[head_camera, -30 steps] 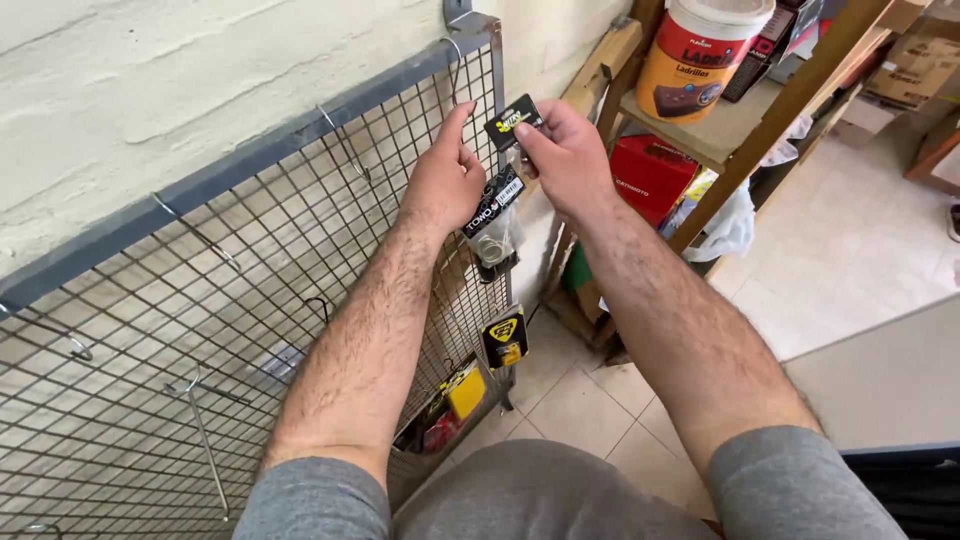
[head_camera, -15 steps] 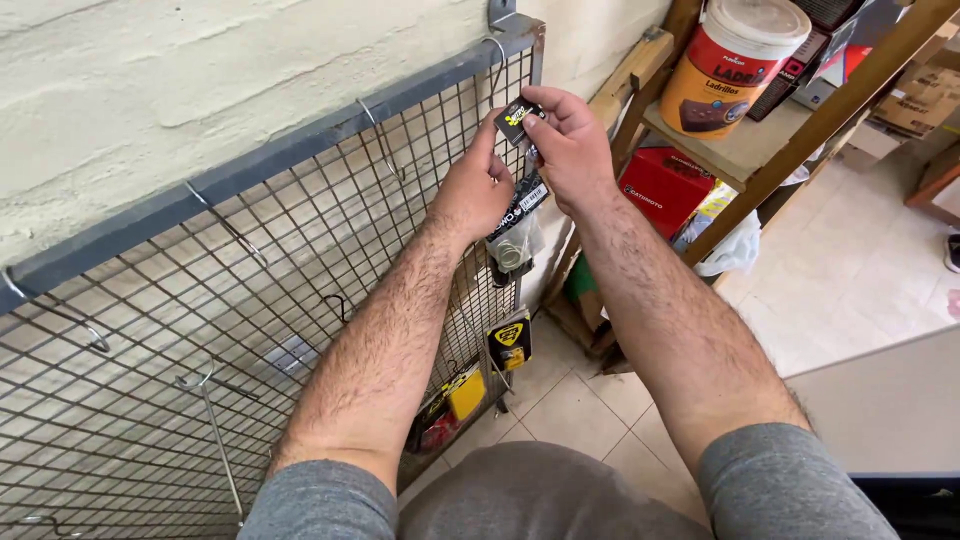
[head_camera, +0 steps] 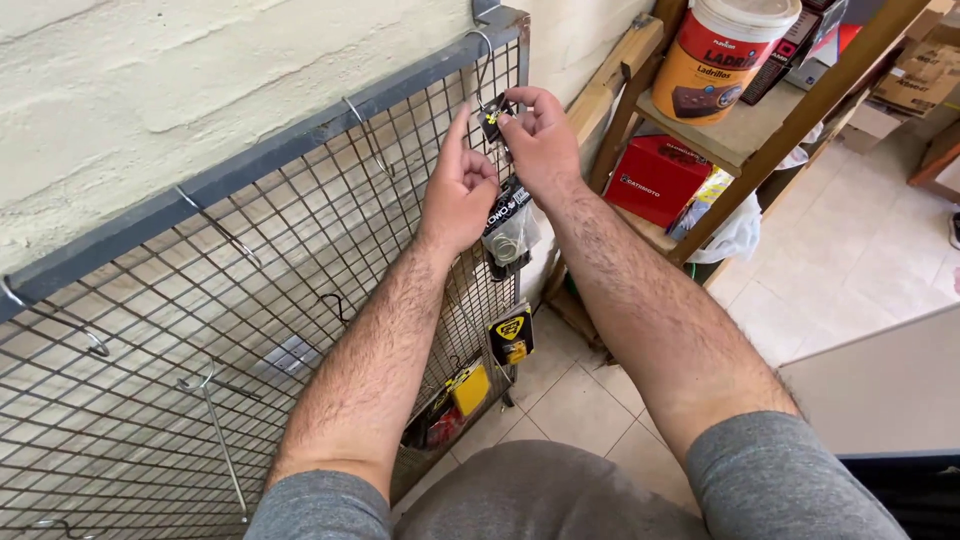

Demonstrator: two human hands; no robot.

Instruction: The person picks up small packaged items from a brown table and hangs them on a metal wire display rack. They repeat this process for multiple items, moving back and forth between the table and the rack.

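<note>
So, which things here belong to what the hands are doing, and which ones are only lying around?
In use:
- left hand, on the mesh rack
- right hand, pinching the top of a small black packet
- hook above the packet

Just about:
- yellow packets lower on the rack
- paint tub on the shelf
- red box
- white bag

Open air below both forearms; wire grid panel (head_camera: 250, 330) and wooden shelf (head_camera: 720, 140) hem the sides.
</note>
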